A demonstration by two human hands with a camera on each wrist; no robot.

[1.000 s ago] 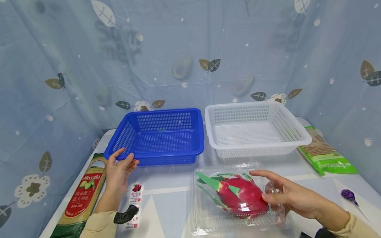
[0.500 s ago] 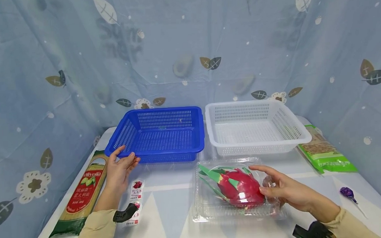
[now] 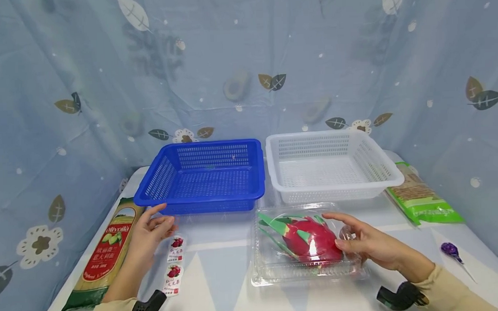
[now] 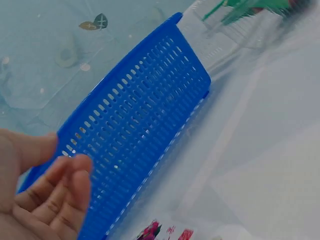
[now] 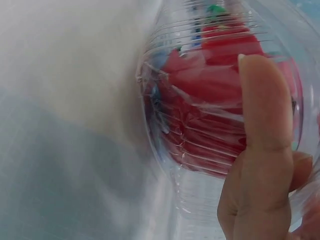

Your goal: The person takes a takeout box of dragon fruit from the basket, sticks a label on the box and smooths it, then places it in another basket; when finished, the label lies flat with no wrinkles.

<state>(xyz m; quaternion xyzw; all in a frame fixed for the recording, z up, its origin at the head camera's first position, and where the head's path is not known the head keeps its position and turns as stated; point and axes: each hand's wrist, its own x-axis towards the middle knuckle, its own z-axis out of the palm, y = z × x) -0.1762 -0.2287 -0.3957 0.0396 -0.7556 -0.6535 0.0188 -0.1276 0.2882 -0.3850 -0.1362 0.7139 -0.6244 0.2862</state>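
A clear plastic clamshell box (image 3: 267,276) with a red dragon fruit (image 3: 313,241) inside stands before the white basket. My right hand (image 3: 378,247) grips the box's right side, thumb and index finger on the clear plastic; in the right wrist view the thumb (image 5: 267,110) lies over the red fruit. My left hand (image 3: 150,238) is just in front of the blue basket (image 3: 209,207), its fingers loosely curled, with no object visible between them. Beside that hand lies a strip of dragon fruit stickers (image 3: 173,272). The left wrist view shows the fingers (image 4: 82,185) overlapping the basket's side.
At the left lies a bag of spaghetti (image 3: 104,250) with a red label. The white basket (image 3: 338,193) stands right of the blue one. A green-edged bag (image 3: 426,203) and a purple-wrapped lollipop (image 3: 450,249) lie at the right. A blue curtain (image 3: 244,58) hangs behind.
My left hand has come down off the blue basket's front corner, its fingers curling in. The box with the dragon fruit has shifted slightly away from me, my right hand still gripping it.
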